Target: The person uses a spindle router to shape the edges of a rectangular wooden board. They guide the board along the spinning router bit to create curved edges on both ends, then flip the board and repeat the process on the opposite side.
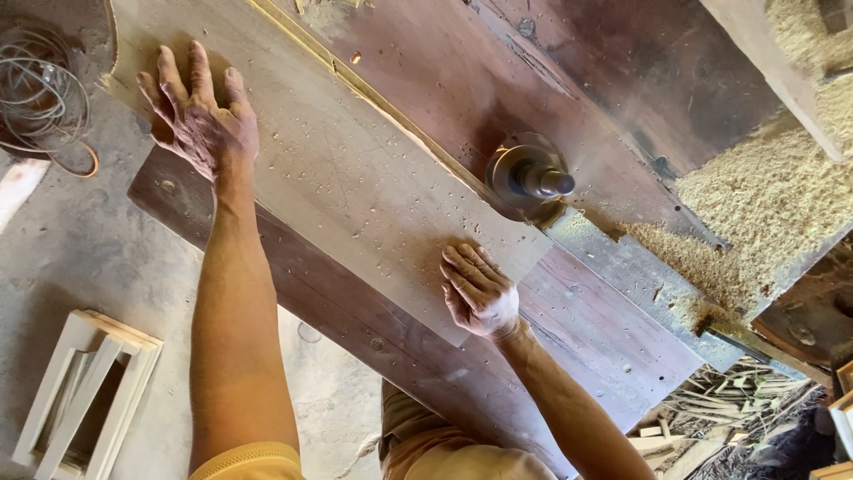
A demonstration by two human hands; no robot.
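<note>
plywood board (pixel 355 178) flat on machine table (pixel 604 311), left hand (pixel 200 120) and right hand (pixel 480 293) spread wide pressing it, spindle cutter (pixel 531 178) at its edge

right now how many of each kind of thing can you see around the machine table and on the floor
hands: 2, the left hand and the right hand, both flat on the board
pale wooden board: 1
spindle cutter: 1
wooden frame on the floor: 1
coil of wire: 1
sawdust heap: 1
total: 7
</note>
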